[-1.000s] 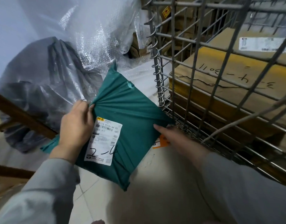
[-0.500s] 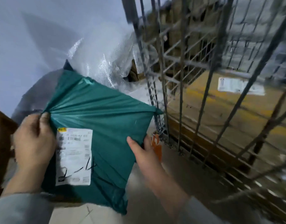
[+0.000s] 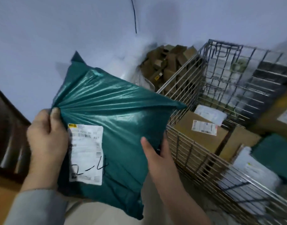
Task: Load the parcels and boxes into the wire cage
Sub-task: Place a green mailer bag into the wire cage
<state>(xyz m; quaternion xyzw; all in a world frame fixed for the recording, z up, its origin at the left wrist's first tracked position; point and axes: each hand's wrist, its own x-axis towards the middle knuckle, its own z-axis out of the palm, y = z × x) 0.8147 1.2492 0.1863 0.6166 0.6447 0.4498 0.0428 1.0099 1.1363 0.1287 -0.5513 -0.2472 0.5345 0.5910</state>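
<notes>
I hold a dark green plastic parcel (image 3: 116, 120) with a white shipping label marked "2-4" up in the air, left of the wire cage (image 3: 186, 153). My left hand (image 3: 47, 135) pinches its bunched left edge. My right hand (image 3: 155, 153) grips its lower right side, thumb on top, fingers hidden behind. The parcel's right corner reaches over the cage's near-left rim. Inside the cage lie a labelled cardboard box (image 3: 203, 135), white plastic mailers (image 3: 251, 171) and another green parcel (image 3: 276, 153).
A heap of small cardboard boxes (image 3: 165, 64) sits in the corner behind the cage against the pale wall. Dark wooden furniture (image 3: 8, 132) stands at the left. A large cardboard box (image 3: 279, 114) lies at the far right.
The green parcel has been lifted from floor level to above the cage's rim, both hands still holding it. My view has risen, so the cage's inside now shows from above.
</notes>
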